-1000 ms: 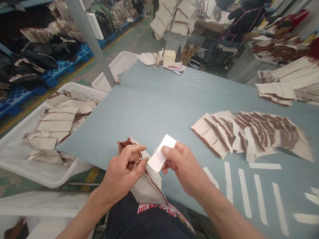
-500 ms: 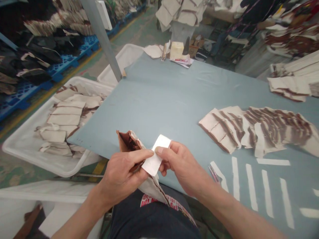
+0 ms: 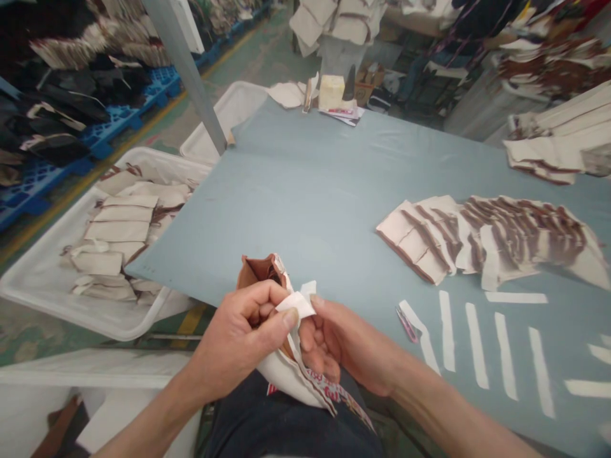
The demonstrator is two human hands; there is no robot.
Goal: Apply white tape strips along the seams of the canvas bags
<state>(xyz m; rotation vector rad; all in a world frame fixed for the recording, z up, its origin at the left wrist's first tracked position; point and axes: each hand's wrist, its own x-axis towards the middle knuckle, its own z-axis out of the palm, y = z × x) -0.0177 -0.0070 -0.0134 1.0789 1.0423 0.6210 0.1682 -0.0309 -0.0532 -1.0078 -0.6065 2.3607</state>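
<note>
Between my left hand (image 3: 238, 327) and right hand (image 3: 340, 340) there's a folded white strip (image 3: 296, 306): left's got it pinched, right's half curled, thumb at the edge, can't tell if gripping. Cloth pouch (image 3: 286, 380) sits right against the left.

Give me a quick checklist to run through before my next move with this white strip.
1. Left hand gripping the white strip: ok, pinched between thumb and fingers.
2. Right hand gripping it too: cannot tell; the thumb is at its edge, but the far side is hidden.
3. White strip lying flat: not ok, it is bent between the hands.
4. Cream-and-brown piece held securely: cannot tell; the hands cover part of it.
5. Spare strips within view: ok, spread on the table.
6. Small pink tool clear of both hands: ok, beside a bent strip.
</note>
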